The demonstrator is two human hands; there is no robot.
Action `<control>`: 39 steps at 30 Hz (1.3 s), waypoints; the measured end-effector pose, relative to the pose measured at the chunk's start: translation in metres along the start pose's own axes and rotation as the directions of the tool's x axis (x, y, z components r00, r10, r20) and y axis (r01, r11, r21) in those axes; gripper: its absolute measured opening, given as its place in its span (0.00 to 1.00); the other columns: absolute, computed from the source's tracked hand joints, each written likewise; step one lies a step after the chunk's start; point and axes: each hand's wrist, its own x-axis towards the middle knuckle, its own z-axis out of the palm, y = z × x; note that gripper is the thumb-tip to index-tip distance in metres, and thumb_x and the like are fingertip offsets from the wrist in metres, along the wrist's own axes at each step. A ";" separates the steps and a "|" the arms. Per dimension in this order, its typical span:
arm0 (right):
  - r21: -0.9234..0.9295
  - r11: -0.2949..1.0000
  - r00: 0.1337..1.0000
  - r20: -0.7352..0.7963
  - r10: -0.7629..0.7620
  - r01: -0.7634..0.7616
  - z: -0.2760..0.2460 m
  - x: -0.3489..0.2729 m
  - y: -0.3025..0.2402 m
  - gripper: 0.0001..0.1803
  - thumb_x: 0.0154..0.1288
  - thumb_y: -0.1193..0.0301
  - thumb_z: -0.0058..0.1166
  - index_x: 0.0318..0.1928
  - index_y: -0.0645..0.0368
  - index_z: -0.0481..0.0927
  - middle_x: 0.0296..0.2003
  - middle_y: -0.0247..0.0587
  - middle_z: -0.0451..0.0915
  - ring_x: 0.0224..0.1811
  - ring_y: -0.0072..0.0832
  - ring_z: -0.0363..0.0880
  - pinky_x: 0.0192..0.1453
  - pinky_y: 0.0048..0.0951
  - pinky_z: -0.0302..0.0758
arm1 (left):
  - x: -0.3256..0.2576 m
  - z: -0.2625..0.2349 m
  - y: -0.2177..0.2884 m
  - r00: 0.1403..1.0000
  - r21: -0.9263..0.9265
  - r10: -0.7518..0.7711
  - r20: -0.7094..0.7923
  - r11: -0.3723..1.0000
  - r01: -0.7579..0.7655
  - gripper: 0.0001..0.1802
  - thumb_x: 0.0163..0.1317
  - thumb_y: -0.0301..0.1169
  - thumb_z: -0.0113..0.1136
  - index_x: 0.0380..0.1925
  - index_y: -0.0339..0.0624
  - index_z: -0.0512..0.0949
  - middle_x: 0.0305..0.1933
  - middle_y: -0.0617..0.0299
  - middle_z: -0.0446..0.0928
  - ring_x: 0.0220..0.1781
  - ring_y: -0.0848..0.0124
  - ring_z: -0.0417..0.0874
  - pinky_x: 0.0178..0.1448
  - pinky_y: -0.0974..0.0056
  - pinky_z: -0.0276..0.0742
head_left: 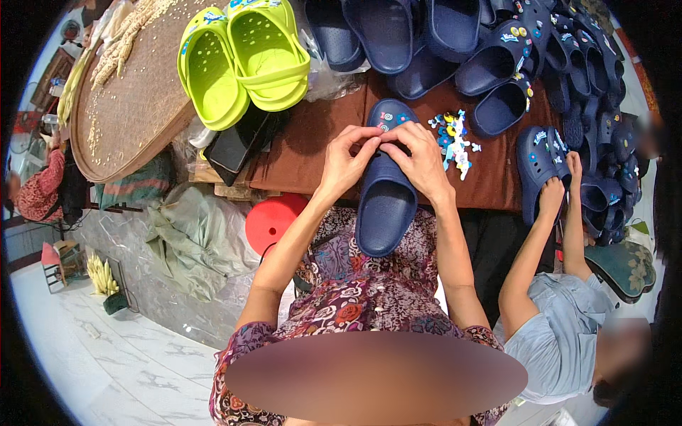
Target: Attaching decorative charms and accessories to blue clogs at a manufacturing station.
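Seen from the head camera, a person's left hand and right hand pinched the upper of a navy clog, fingers closed on it, as it lay partly on the brown-covered table and partly over the lap. Small colourful charms lay just beside it. Lime-green clogs sat near a round woven tray. Another person's hand rested on a neighbouring navy clog.

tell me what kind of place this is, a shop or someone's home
Probably a home workshop or small stall where clogs get decorated. Both hands, left hand and right hand, press on a navy clog on a brown table, beside loose charms, a heap of navy clogs and a woven tray.
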 end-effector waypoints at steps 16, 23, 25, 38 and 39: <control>0.135 0.953 0.942 -0.167 0.293 -0.272 -0.003 -0.051 -0.007 0.10 0.68 0.71 0.62 0.47 0.58 0.86 0.44 0.43 0.82 0.50 0.40 0.81 0.55 0.36 0.76 | 0.003 -0.009 -0.001 0.958 0.326 0.278 0.071 0.901 -0.285 0.08 0.62 0.25 0.67 0.41 0.42 0.87 0.42 0.58 0.86 0.44 0.59 0.85 0.48 0.59 0.81; 0.081 0.983 0.986 -0.030 0.167 -0.164 -0.005 -0.027 -0.008 0.13 0.68 0.69 0.61 0.51 0.55 0.85 0.46 0.42 0.79 0.53 0.41 0.77 0.61 0.40 0.72 | 0.003 -0.016 -0.005 0.911 0.402 0.386 0.147 0.818 -0.412 0.12 0.58 0.21 0.68 0.42 0.42 0.86 0.43 0.58 0.86 0.45 0.59 0.86 0.49 0.58 0.81; 0.057 0.988 0.989 0.026 0.145 -0.146 -0.005 -0.025 -0.006 0.13 0.68 0.68 0.60 0.52 0.54 0.85 0.46 0.42 0.79 0.53 0.41 0.75 0.62 0.40 0.71 | 0.004 -0.017 -0.004 0.894 0.428 0.414 0.171 0.786 -0.446 0.13 0.57 0.20 0.68 0.43 0.42 0.86 0.44 0.59 0.86 0.46 0.59 0.85 0.49 0.58 0.81; 0.174 0.954 0.927 -0.246 0.283 -0.245 0.004 -0.051 -0.010 0.08 0.69 0.74 0.60 0.46 0.58 0.86 0.44 0.42 0.81 0.50 0.38 0.81 0.56 0.35 0.76 | -0.005 -0.018 0.003 0.898 0.459 0.378 0.227 0.772 -0.440 0.17 0.59 0.16 0.60 0.47 0.42 0.84 0.48 0.55 0.85 0.49 0.56 0.85 0.53 0.57 0.82; 0.175 0.955 0.918 -0.281 0.281 -0.239 0.006 -0.058 -0.011 0.08 0.69 0.74 0.60 0.46 0.58 0.86 0.44 0.43 0.81 0.50 0.38 0.81 0.56 0.35 0.76 | -0.007 -0.017 0.001 0.911 0.408 0.370 0.185 0.814 -0.413 0.17 0.60 0.17 0.60 0.48 0.42 0.84 0.49 0.54 0.85 0.50 0.56 0.86 0.54 0.57 0.82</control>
